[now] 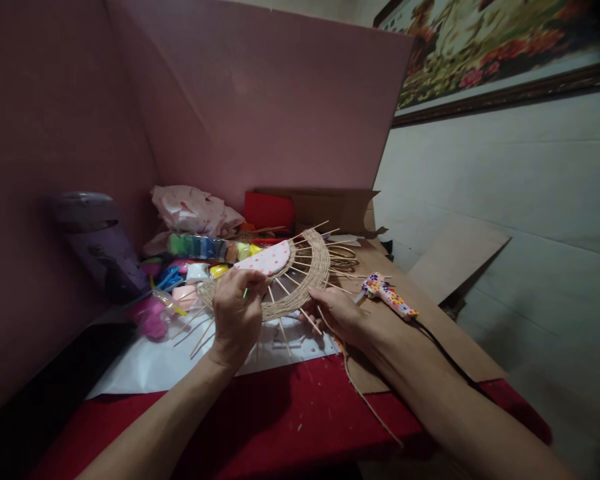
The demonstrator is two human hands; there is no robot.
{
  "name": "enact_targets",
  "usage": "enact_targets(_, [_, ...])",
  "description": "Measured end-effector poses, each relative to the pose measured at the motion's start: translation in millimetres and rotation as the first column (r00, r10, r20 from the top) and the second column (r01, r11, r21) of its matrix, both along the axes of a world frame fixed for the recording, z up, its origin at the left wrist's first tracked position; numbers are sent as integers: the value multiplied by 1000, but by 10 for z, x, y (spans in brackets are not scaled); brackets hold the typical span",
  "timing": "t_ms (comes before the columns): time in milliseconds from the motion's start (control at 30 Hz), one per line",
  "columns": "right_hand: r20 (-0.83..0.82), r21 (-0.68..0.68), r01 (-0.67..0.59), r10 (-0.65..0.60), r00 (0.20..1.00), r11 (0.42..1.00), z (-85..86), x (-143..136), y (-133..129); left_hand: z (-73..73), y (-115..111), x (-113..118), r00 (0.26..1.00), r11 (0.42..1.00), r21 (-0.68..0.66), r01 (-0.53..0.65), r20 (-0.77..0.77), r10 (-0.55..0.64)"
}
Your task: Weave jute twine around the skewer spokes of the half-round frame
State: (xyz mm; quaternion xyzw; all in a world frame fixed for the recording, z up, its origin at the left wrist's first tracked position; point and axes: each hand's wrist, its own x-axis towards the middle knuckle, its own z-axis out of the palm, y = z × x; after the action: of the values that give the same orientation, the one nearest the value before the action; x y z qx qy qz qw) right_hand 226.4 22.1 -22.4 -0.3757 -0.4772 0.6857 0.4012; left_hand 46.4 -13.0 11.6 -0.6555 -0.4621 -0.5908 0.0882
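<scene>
Between my hands is a half-round woven fan [320,261] of twine wound over thin wooden sticks that radiate past its edge. A white half-disc with red dots [273,259] forms its inner part. My left hand [239,310] is closed on the fan's left side, fingers curled by the inner half-disc. At the lower right of the woven band, my right hand [337,313] pinches the rim, thumb on top and fingers underneath. A loose length of twine [363,397] hangs from beside my right hand over the red cloth.
A flower-patterned glue gun [389,297] lies on cardboard [445,347] at the right, its black cord running forward. Coloured clay packs [195,247] and a pink bag [195,210] sit at the back left. A purple tumbler [103,247] stands far left. White paper [140,363] covers part of the red cloth [270,413].
</scene>
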Motion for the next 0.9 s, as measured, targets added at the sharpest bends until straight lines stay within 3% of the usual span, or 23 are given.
enact_targets(200, [-17, 15, 14, -13, 1000, 1000, 25, 25, -5, -38, 0, -9, 992, 987, -149, 68, -95, -83])
enact_targets(567, [22, -21, 15, -15, 1000, 1000, 79, 38, -56, -140, -29, 138, 920, 967, -237, 99, -347, -179])
enact_targets(767, [-4, 26, 16, -16, 1000, 1000, 79, 13, -99, -184, -2, 154, 887, 966, -246, 83, -424, -185])
enact_targets(900, [18, -35, 43, -43, 999, 998, 141, 17, -155, -197, 5, 159, 893, 958, -280, 62, -413, -179])
